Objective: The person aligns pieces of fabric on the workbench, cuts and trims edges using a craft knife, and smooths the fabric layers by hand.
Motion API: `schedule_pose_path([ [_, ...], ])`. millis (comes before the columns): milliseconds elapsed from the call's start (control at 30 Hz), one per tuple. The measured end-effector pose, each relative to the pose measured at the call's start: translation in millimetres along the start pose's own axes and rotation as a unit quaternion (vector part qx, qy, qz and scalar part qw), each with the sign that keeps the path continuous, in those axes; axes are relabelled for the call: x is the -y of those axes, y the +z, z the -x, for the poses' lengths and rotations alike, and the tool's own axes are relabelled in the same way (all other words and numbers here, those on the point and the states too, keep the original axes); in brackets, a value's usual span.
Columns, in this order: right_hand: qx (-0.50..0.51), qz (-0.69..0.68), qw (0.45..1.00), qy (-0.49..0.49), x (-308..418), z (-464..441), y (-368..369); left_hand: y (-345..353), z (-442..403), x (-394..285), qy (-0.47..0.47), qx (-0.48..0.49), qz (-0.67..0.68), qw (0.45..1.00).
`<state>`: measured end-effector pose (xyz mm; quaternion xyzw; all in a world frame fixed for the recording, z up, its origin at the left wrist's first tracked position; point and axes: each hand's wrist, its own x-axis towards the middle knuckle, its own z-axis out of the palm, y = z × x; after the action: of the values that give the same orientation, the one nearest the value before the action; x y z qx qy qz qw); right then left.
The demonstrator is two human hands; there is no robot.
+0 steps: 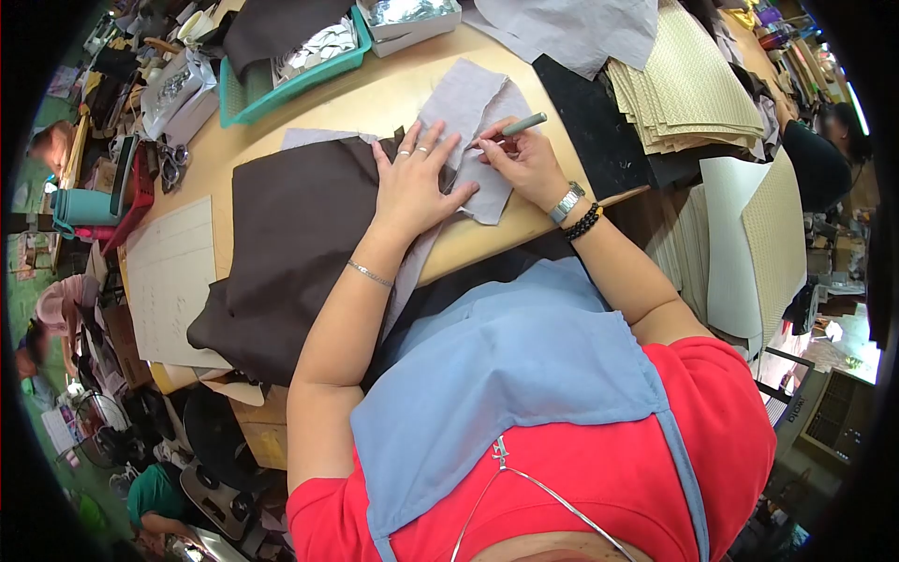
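Note:
My left hand (419, 183) lies spread on the edge of a dark brown cloth (290, 220), with rings on its fingers and its thumb over light grey fabric. Just to its right, my right hand (524, 164) is closed around a grey-green pen (526, 124), which slants up out of the grip. The fingertips of that hand meet the light grey fabric (468, 94), which has a fold running down it. Whether the pen's tip touches the fabric cannot be made out.
A teal basket (251, 105) and a white box (412, 28) stand at the back. Stacked patterned sheets (679, 84) lie right, beside black material (590, 131). Paper with writing (173, 272) is at left, near scissors (172, 167). Another person (824, 155) is at far right.

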<state>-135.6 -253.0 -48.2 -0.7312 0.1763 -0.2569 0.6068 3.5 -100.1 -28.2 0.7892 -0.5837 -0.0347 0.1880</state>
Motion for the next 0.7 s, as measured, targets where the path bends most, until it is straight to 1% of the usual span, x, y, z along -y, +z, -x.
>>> schedule_pose_path([
  [200, -0.004, 0.006, 1.000, -0.001, -1, 0, 1, -1, 0, 0, 0.000, 0.007, -0.008, 1.000],
  [300, 0.005, 0.048, 0.999, 0.005, 2, 0, 0, -2, 0, -1, 0.002, 0.006, -0.010, 1.000],
  [400, 0.023, -0.002, 1.000, 0.006, 8, 4, 5, -2, 0, -1, 0.004, 0.004, -0.010, 1.000],
  [500, 0.045, -0.004, 0.998, 0.032, 8, 9, 7, -3, 0, -1, 0.004, 0.007, -0.010, 1.000],
  [600, 0.041, 0.035, 0.998, 0.045, 3, 12, 10, -1, 0, -1, 0.005, 0.000, -0.007, 1.000],
  [700, 0.016, -0.024, 0.998, 0.052, 5, 14, 14, -1, 0, 0, 0.003, -0.014, 0.027, 1.000],
])
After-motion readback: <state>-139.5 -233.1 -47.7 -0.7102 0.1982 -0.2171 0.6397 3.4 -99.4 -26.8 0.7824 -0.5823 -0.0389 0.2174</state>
